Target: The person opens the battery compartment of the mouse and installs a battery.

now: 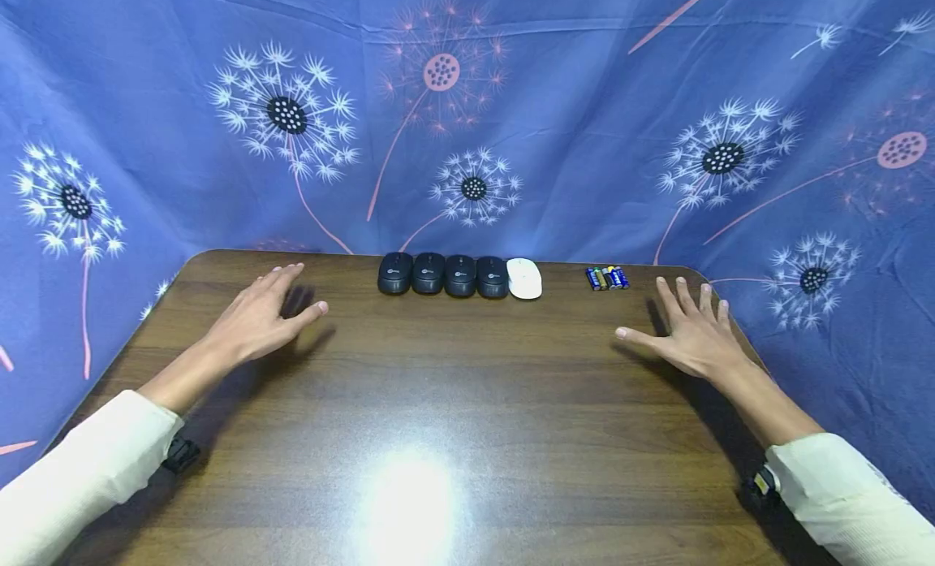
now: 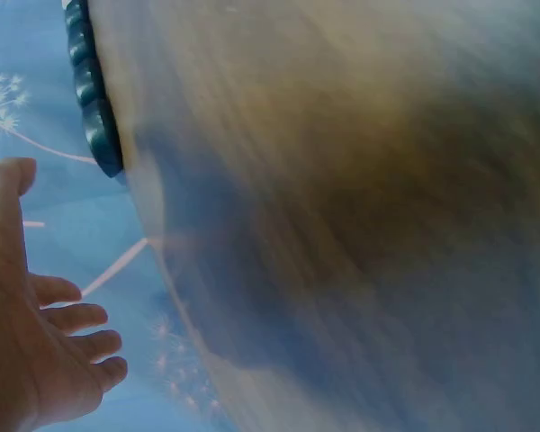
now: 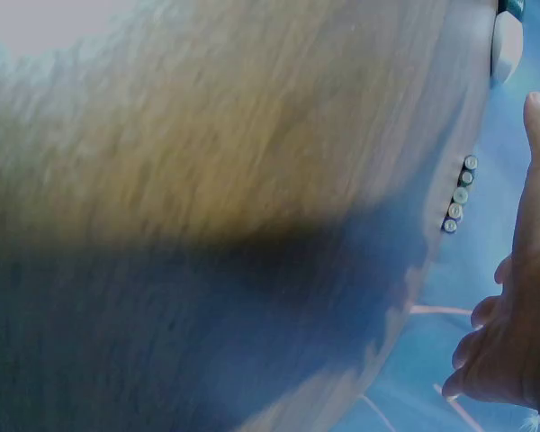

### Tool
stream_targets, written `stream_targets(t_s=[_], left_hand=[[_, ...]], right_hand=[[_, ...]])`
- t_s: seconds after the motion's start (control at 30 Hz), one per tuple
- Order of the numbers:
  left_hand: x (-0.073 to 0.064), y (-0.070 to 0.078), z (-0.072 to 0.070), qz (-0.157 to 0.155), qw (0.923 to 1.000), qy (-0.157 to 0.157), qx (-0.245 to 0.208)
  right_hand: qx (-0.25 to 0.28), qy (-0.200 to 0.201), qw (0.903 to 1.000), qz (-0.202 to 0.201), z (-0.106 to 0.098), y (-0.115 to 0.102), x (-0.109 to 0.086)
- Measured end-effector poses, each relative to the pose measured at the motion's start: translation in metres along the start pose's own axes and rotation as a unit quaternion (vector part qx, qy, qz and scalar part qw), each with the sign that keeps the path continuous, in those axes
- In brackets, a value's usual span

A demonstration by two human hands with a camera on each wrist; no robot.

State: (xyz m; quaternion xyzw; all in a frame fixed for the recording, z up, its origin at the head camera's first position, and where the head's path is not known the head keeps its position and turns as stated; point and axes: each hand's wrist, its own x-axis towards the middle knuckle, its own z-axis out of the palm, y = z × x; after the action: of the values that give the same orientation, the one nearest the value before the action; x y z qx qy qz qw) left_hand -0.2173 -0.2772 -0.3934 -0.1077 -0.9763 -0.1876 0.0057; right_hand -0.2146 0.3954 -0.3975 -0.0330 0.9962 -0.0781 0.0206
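Note:
Several black computer mice (image 1: 460, 276) stand side by side in a row at the table's far edge. A white computer mouse (image 1: 524, 278) closes the row on its right end. Farther right lies a small row of batteries (image 1: 607, 278), mostly blue with other colours among them. My left hand (image 1: 263, 310) hovers over the left part of the table, fingers extended and thumb spread, holding nothing. On the right, my right hand (image 1: 690, 330) is spread above the table, nearest to the batteries but apart from them. Both wrist views also show the hands with nothing in them.
The brown wooden table (image 1: 467, 371) has rounded far corners and a bright glare spot near its front. A blue cloth (image 1: 577, 144) with dandelion prints hangs behind it and along the sides. Dark bands sit at both wrists near the pale sleeves (image 1: 102, 460).

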Motion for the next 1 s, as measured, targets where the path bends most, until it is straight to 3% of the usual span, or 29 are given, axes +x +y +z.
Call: stream_targets(t_s=[0.7,1.0], left_hand=[[0.005,0.049,0.006,0.05,0.9987,-0.009,-0.006],[0.007,0.07,0.019,0.073,0.997,-0.015,-0.023]], right_hand=[[0.008,-0.023,0.999,-0.036,0.0,-0.032,0.009],[-0.003,-0.024,0.9986,-0.048,0.002,-0.046,0.012]])
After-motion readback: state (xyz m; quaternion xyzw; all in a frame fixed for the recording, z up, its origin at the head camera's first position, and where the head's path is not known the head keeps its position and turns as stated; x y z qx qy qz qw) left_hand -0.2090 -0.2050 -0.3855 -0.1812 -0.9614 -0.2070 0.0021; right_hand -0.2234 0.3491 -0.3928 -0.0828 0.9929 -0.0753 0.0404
